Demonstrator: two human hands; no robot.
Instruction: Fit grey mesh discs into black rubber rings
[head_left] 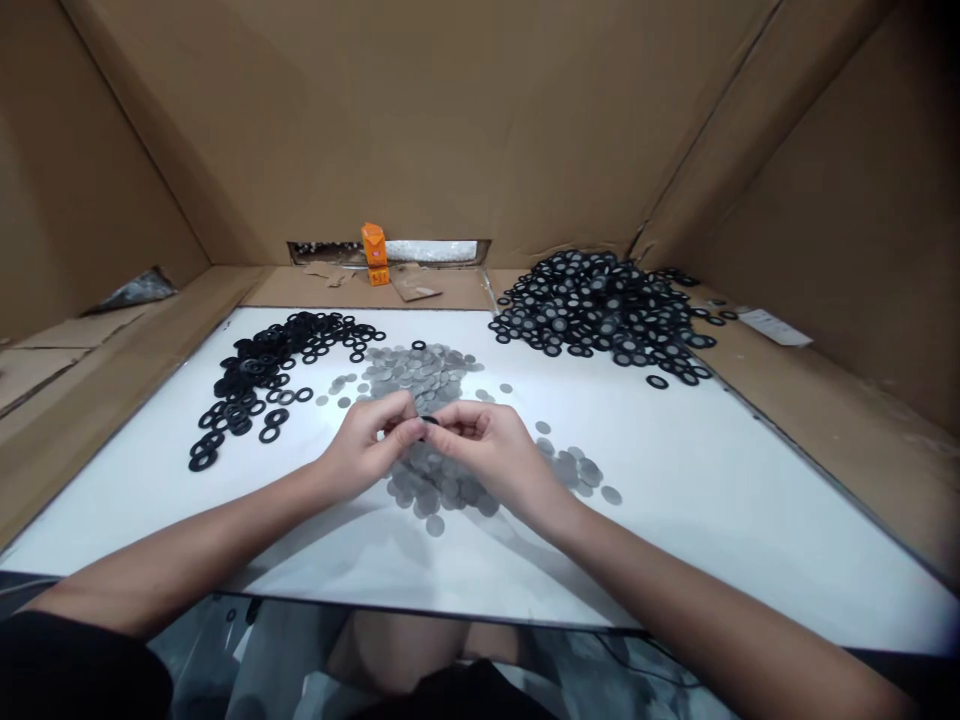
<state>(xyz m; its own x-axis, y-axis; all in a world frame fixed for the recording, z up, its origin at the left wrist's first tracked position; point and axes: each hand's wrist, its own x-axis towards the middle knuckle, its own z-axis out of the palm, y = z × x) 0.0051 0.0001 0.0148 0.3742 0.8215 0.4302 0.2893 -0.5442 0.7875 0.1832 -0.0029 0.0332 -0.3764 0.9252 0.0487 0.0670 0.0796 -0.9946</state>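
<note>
My left hand (375,445) and my right hand (487,440) meet over the middle of the white board, both pinching one small black ring (429,420) between thumbs and fingers. The fingers partly cover the ring, so whether a disc sits in it cannot be made out. Under and around the hands lies a pile of thin grey discs (416,372). One loose black ring (418,345) rests at the pile's back edge. Black open rings (259,365) are heaped to the left. At the back right stands a larger heap of black rings with grey centres (592,305).
Cardboard walls (420,120) enclose the back and sides of the white board (675,540). An orange box (374,250) stands by a slot in the back wall. A white paper slip (775,327) lies on the right cardboard ledge. More grey discs (581,468) are scattered right of my right hand.
</note>
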